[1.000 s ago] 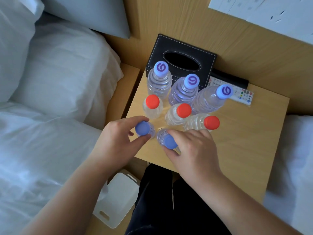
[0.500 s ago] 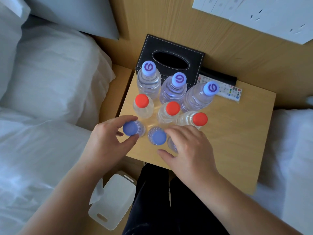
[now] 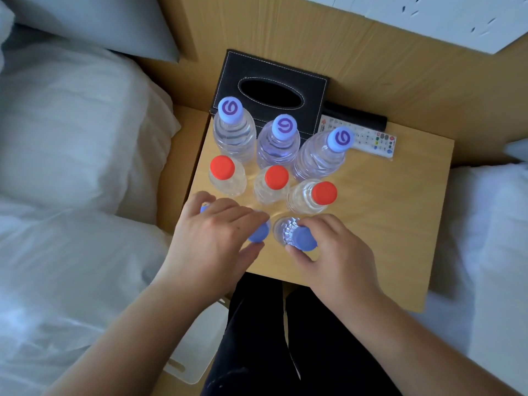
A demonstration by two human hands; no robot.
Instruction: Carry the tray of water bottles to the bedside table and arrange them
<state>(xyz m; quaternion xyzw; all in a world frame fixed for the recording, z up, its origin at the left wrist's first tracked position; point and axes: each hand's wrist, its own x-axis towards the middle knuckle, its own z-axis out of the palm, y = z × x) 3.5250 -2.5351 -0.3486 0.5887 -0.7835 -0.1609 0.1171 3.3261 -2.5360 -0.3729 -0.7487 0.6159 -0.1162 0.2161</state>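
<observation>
Down at the near edge of the bedside table [image 3: 400, 224]: left hand [image 3: 211, 244] draped over two blue-capped bottles, fingers curled round the middle bottle [image 3: 258, 232], thumb against its cap. Right hand [image 3: 334, 252] pinching the right bottle [image 3: 297, 235] at the cap, fingertips and thumb closed on it. Leftmost bottle [image 3: 203, 208] almost wholly hidden beneath the left hand's knuckles, only a sliver of blue showing; cannot tell whether gripped or merely covered. Behind, upright: three red-capped bottles [image 3: 276, 177], then three taller swirl-capped bottles [image 3: 283, 127] before a black tissue box [image 3: 271, 81]. Remote [image 3: 374, 140] partly covered. White tray [image 3: 194, 352] on the floor, half hidden by the left forearm.
</observation>
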